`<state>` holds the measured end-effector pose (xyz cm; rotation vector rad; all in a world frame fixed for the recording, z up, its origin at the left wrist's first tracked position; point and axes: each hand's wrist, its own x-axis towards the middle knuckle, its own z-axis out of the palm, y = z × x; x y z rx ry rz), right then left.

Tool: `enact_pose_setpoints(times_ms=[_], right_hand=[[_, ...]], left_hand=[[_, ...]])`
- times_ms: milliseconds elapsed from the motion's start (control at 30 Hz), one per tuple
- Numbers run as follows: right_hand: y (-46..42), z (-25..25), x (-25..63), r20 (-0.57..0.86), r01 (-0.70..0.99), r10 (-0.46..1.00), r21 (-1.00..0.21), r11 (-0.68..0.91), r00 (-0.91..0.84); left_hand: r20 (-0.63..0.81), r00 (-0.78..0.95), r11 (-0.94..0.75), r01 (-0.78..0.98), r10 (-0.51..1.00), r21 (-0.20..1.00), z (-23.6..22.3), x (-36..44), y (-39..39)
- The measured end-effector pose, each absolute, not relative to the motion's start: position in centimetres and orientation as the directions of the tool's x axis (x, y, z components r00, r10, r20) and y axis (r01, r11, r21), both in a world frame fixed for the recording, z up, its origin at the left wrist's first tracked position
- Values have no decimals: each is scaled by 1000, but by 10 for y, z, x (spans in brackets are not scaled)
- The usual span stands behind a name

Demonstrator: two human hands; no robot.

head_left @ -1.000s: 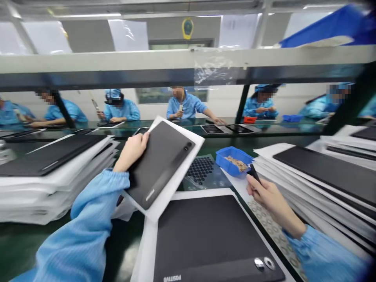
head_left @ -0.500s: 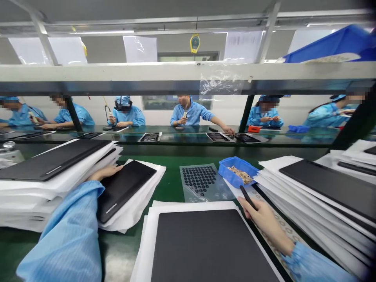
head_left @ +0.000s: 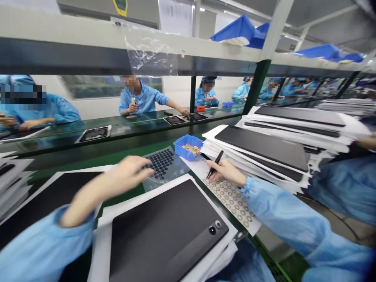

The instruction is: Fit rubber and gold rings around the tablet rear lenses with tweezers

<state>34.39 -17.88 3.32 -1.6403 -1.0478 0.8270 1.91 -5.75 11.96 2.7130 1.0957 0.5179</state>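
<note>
My left hand point(head_left: 120, 178) is in the air near the edge of a clear sheet of black rings point(head_left: 163, 162), a little blurred, fingers apart and holding nothing. My right hand point(head_left: 226, 172) is closed on black tweezers point(head_left: 215, 164), whose tips point down at a white sheet of tan rings point(head_left: 230, 199). In front of me a dark tablet back cover point(head_left: 164, 227) with two camera rings lies on white paper. Another dark cover point(head_left: 58, 196) lies on paper to the left, partly behind my left arm.
A blue bin point(head_left: 188, 148) of small tan pieces stands behind the ring sheets. Stacked covers with paper between them point(head_left: 261, 150) rise at the right. A shelf point(head_left: 88, 51) crosses above the bench. Co-workers in blue sit opposite, and a blue sleeve point(head_left: 349, 184) shows at far right.
The view has turned right. My left hand has left the dark cover at the left and moved toward the black ring sheet. My right hand's tweezers now point down at the tan rings.
</note>
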Motion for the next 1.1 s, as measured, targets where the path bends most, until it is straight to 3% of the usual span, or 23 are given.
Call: enact_pose_setpoints(times_ms=[33, 67, 167, 333, 567, 1100], right_hand=[[-179, 30, 343, -27, 242, 918, -961, -132, 395], [-179, 26, 343, -11, 243, 917, -963, -117, 400], [-173, 15, 346, 65, 296, 895, -952, -77, 441], [-153, 10, 360, 243, 465, 839, -885, -14, 486], [-136, 1, 359, 389, 570, 763, -821, 33, 517], [-140, -14, 354, 409, 529, 705, -847, 57, 580]], left_hand=[[189, 818, -830, 488, 543, 270, 108, 51, -72], [112, 954, -947, 253, 278, 197, 96, 81, -84], [81, 993, -984, 75, 89, 162, 63, 147, -96], [115, 988, -986, 83, 100, 145, 33, 180, -76], [120, 980, -980, 141, 159, 143, 30, 176, -85], [91, 978, -976, 178, 190, 130, 18, 185, -72]])
